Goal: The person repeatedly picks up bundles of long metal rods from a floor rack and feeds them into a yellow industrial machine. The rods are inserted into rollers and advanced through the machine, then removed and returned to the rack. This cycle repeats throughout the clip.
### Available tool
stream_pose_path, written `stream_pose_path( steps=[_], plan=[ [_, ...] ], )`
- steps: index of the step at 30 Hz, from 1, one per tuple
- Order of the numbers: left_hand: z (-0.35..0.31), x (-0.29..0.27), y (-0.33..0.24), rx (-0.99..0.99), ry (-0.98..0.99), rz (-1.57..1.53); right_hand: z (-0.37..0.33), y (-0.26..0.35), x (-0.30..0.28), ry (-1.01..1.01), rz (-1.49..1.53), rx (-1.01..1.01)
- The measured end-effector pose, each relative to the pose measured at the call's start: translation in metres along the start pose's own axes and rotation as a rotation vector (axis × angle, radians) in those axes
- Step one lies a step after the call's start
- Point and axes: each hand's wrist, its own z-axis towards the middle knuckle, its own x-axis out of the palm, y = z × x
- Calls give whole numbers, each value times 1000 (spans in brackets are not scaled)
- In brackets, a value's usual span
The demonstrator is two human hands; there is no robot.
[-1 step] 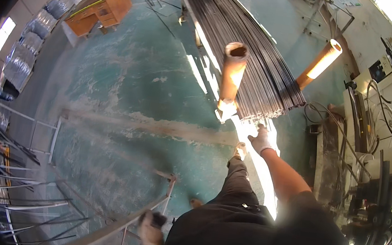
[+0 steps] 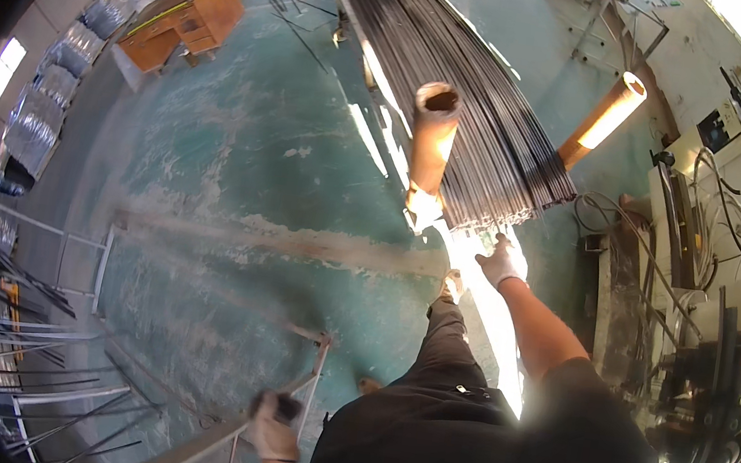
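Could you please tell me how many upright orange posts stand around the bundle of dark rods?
2: one orange post at the rod bundle's left edge, another orange post at its right edge. Others may be hidden.

Rod bundle point(image 2: 466, 93) ahead between two posts point(image 2: 431, 136), desk point(image 2: 182, 20) far left, machine point(image 2: 719, 309) right

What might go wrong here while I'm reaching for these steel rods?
The right hand reaches at the cut ends of the rod bundle; the ends may jab or cut through the glove. Cables lie on the floor beside the machine, a likely trip hazard. The left hand grips a metal frame behind, so balance looks stretched.
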Motion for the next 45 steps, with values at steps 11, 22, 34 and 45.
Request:
stream_pose_path(
  steps=[11, 22, 34, 45],
  plan=[
    [112, 543, -139, 577, 254, 563, 323, -96, -45, 150, -234, 352],
    [157, 719, -58, 537, 428, 516, 319, -30, 28, 174, -127, 352],
    [164, 710, -61, 568, 433, 542, 377, -122, 4, 551, 48, 2],
    [173, 634, -53, 477, 304, 355, 299, -58, -135, 340, 419, 330]
  ],
)
